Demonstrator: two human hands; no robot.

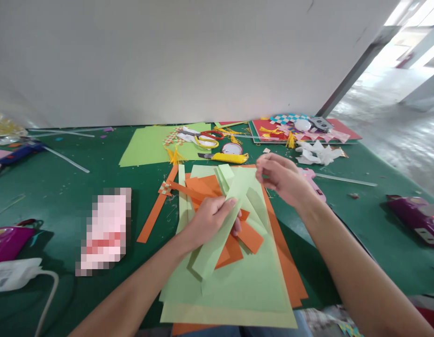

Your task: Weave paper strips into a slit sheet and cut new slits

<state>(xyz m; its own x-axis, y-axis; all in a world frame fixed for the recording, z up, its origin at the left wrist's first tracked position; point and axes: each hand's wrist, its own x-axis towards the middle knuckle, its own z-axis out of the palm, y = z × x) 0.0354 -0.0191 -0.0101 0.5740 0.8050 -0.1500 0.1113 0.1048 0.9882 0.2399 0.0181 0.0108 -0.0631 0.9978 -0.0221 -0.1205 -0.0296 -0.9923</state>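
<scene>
My left hand is closed on a pale green paper strip, thumb on top and fingertips showing beneath its right side. The strip slants over orange paper strips and folded green ones, on a stack of pale green sheets. My right hand is raised by the strip's upper right corner, its fingers curled together in a pinch. Whether it touches that corner or holds something small I cannot tell. Left of the stack lies an orange strip with a small woven checkered piece on it.
Scissors, a yellow box cutter and a round white-topped tin lie behind the stack. A pink glue gun is partly hidden by my right arm. Purple devices stand at both sides. A wall bounds the green table.
</scene>
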